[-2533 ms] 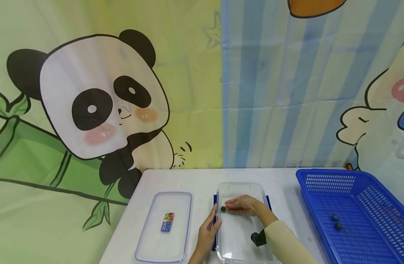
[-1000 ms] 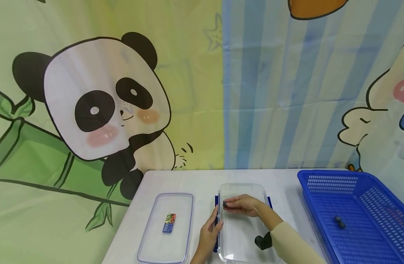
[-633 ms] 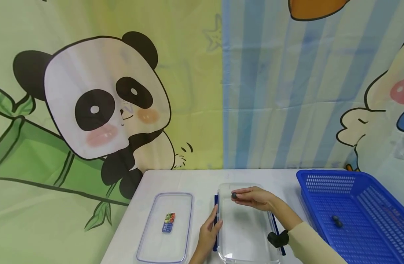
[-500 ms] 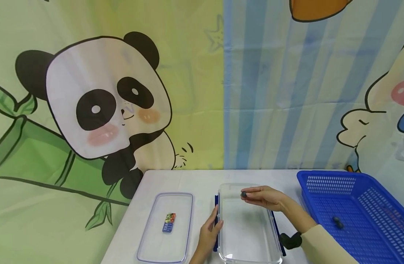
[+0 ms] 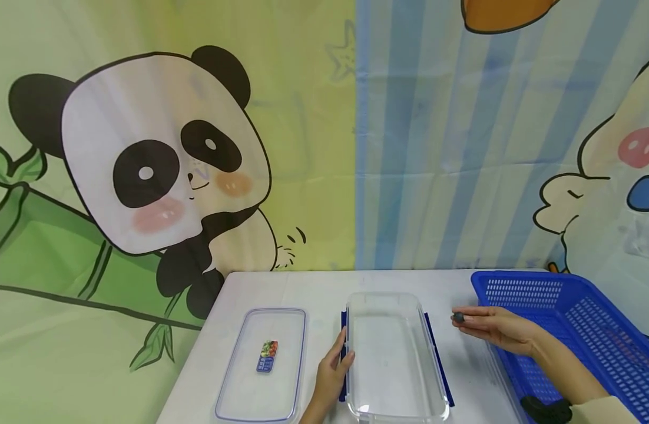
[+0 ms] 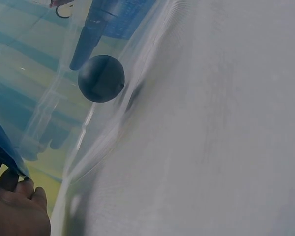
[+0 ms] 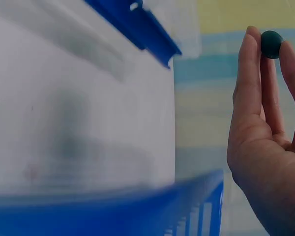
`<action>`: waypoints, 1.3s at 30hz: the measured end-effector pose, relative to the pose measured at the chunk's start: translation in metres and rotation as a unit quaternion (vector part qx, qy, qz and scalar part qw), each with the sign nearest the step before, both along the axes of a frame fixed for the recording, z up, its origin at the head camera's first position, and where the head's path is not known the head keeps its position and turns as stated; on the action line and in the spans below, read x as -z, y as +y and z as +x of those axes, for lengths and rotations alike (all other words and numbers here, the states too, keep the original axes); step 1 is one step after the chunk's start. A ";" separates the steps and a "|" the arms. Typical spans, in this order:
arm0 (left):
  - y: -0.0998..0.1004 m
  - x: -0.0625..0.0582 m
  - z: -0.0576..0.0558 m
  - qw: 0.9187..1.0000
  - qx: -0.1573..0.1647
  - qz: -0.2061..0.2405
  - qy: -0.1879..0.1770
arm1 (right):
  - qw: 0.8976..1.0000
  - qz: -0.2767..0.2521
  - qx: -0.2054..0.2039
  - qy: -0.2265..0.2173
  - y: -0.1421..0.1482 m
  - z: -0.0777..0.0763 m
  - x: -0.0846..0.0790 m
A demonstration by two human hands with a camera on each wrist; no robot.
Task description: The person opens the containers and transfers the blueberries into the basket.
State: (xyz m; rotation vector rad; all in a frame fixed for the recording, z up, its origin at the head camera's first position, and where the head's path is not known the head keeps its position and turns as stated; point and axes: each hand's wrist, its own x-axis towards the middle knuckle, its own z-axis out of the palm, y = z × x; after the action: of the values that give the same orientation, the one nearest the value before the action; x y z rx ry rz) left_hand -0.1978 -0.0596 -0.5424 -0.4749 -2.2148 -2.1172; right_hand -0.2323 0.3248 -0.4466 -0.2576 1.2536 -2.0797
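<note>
My right hand pinches a small dark ball between thumb and fingertips, above the table between the box and the basket. In the right wrist view the ball looks smooth and dark green. My left hand rests against the left side of a lidless clear plastic box, by its blue side latch, fingers fairly straight. No ball shows inside the box in the head view. A dark round thing shows beside clear plastic in the left wrist view; I cannot tell where it lies.
A clear lid with a picture label lies flat left of the box. At the right stands a blue perforated basket, partly hidden by my right forearm. All stand on a white-covered table before a cartoon-printed curtain.
My right hand has taken the ball from the box's left side, lifted it and carried it right, past the box. My left hand stays at the box. My forearm now hides the basket's balls.
</note>
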 end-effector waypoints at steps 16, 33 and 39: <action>0.002 0.035 -0.012 1.000 -0.020 0.009 0.001 | 0.994 -0.043 -0.056 -0.078 0.122 0.035 0.024; 0.003 0.029 -0.012 1.000 -0.012 -0.001 -0.013 | 0.990 0.024 -0.042 -0.130 0.186 0.059 0.062; 0.003 0.032 -0.014 1.000 -0.017 0.001 -0.010 | 0.991 -0.001 -0.062 -0.122 0.192 0.057 0.067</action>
State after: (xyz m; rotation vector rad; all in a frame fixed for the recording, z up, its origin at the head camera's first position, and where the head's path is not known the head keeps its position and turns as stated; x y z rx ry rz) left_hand -0.2119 -0.0561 -0.5749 -0.4149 -2.2158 -2.1166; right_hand -0.1753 0.5164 -0.5137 -0.0770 1.0617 -1.9395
